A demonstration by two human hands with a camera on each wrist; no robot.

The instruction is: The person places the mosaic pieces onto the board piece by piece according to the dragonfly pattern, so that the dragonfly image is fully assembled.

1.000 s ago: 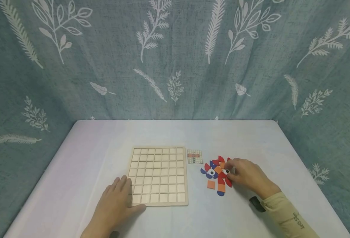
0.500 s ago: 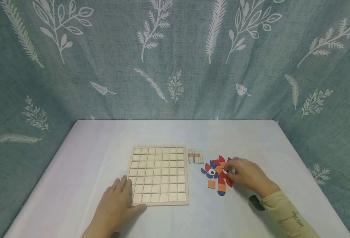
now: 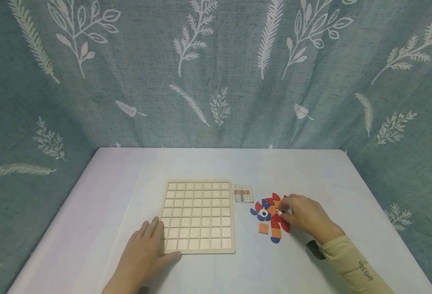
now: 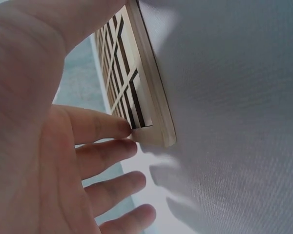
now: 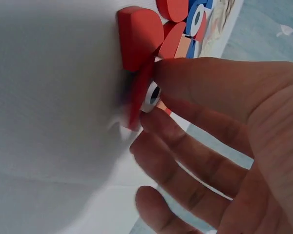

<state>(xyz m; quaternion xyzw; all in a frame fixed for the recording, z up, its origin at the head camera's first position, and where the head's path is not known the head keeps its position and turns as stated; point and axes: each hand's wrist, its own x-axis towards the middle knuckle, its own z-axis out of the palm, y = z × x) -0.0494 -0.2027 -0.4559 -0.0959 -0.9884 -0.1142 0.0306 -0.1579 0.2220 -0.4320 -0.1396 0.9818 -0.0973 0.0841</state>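
A light wooden grid board [image 3: 199,216] lies flat on the table. My left hand [image 3: 140,249] rests at its near left corner, fingers spread, thumb along the near edge; in the left wrist view the index fingertip [image 4: 123,128] touches the board's corner. My right hand [image 3: 307,216] is over a cluster of coloured wooden tiles. Between its thumb and index finger, in the right wrist view, is a white round eye tile [image 5: 152,96] with a black dot. A red tile [image 5: 139,95], slightly blurred, lies right against it. The fingers partly hide both.
A small pattern card [image 3: 243,193] lies beside the board's far right corner. Left of the right hand lie red and blue curved tiles, orange square tiles [image 3: 263,228], and another eye tile [image 3: 264,213]. A leaf-patterned curtain [image 3: 201,81] stands behind the table.
The head view has shifted slightly, so everything appears a little further right. Both hands keep nearly the same places beside the board and over the tiles.
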